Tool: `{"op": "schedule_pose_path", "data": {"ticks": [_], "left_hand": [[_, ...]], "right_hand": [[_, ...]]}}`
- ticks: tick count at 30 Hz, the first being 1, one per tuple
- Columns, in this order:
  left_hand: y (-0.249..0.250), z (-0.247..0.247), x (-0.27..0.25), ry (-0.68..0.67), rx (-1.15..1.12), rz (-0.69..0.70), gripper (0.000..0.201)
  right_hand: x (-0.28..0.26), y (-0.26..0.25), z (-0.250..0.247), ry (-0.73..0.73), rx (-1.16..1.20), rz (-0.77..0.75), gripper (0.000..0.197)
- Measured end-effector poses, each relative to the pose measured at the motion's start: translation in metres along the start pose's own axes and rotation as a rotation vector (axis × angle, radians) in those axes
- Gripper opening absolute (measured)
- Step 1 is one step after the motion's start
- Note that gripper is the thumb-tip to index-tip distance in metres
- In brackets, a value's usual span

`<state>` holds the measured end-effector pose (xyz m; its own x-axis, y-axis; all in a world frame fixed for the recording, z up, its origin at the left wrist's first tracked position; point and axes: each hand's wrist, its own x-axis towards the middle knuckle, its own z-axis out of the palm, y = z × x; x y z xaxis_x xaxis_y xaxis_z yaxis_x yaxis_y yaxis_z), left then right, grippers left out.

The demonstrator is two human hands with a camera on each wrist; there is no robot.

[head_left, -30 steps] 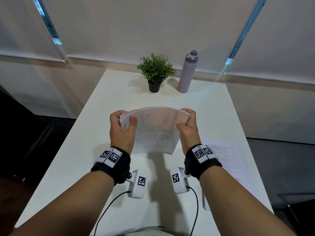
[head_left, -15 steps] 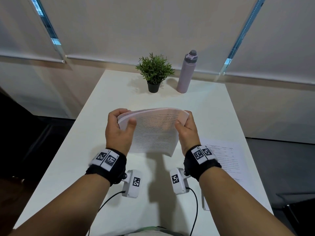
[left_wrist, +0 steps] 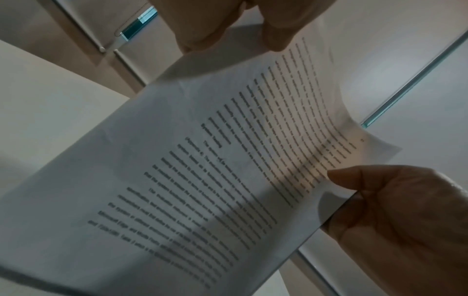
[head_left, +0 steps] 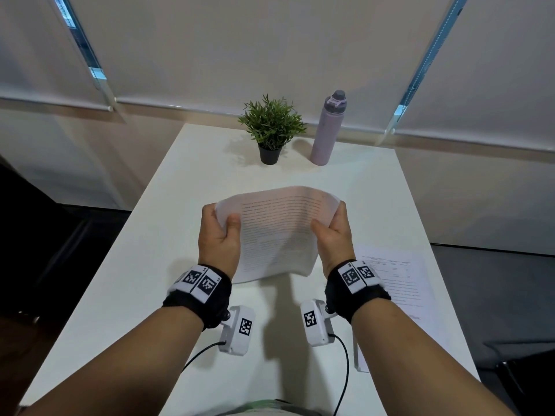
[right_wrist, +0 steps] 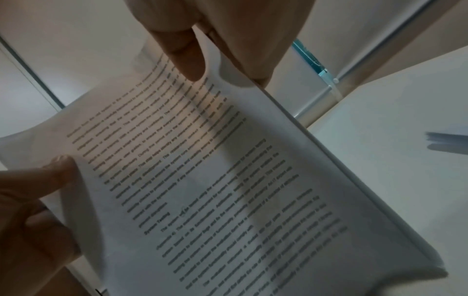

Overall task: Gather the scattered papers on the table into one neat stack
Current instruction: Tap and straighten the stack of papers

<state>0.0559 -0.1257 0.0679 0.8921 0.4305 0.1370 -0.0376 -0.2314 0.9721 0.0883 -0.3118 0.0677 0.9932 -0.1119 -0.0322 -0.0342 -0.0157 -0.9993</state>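
Note:
A bundle of printed papers stands nearly upright above the white table, its top edge bowed and its lower edge just over the surface. My left hand grips the bundle's left edge, thumb on the printed face. My right hand grips the right edge the same way. The left wrist view shows the papers with the right hand pinching their edge. In the right wrist view the thumb of my right hand lies on the papers. More printed sheets lie flat by the table's right edge.
A small potted plant and a lilac water bottle stand at the table's far end. Window blinds hang behind them. The loose sheets show at the right in the right wrist view. Dark floor lies past both table sides.
Both hands keep their hold on the bundle. The bundle and hands have sunk slightly toward the table.

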Motion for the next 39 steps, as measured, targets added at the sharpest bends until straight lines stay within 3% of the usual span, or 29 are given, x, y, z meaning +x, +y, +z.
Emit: {"op": "schedule_pose_path", "data": {"ticks": [4,8,11,16,18,23,26,29,34,39], "left_hand": [[-0.004,0.000,-0.007,-0.034,-0.041,-0.009,0.019],[-0.018,0.002,-0.007,-0.098,0.022,-0.117,0.029],[-0.032,0.000,-0.009,-0.154,0.138,-0.210,0.026],[-0.042,-0.002,-0.008,-0.099,0.253,-0.234,0.021],[-0.044,-0.001,-0.012,-0.115,0.290,-0.282,0.021],[-0.057,0.004,-0.033,-0.172,0.364,-0.366,0.026],[-0.064,0.008,-0.041,-0.208,0.370,-0.397,0.026],[-0.065,0.013,-0.046,-0.250,0.360,-0.408,0.028],[-0.071,0.023,-0.051,-0.335,0.374,-0.427,0.033],[-0.090,0.030,-0.057,-0.403,0.435,-0.524,0.038]], "right_hand": [[-0.006,0.006,-0.002,0.024,-0.033,0.053,0.050],[-0.007,0.017,0.000,-0.047,-0.123,0.132,0.056],[-0.004,0.031,-0.007,-0.022,-0.212,0.170,0.049],[0.006,0.062,-0.063,0.108,-0.515,0.153,0.037],[0.008,0.081,-0.105,0.162,-0.726,0.252,0.039],[-0.015,0.114,-0.194,0.255,-1.159,0.722,0.052],[-0.033,0.127,-0.221,0.294,-1.204,0.886,0.063],[-0.040,0.133,-0.230,0.302,-1.198,0.977,0.057],[-0.038,0.131,-0.191,0.215,-1.224,0.838,0.050],[-0.048,0.134,-0.117,-0.100,-1.246,0.636,0.054]]}}
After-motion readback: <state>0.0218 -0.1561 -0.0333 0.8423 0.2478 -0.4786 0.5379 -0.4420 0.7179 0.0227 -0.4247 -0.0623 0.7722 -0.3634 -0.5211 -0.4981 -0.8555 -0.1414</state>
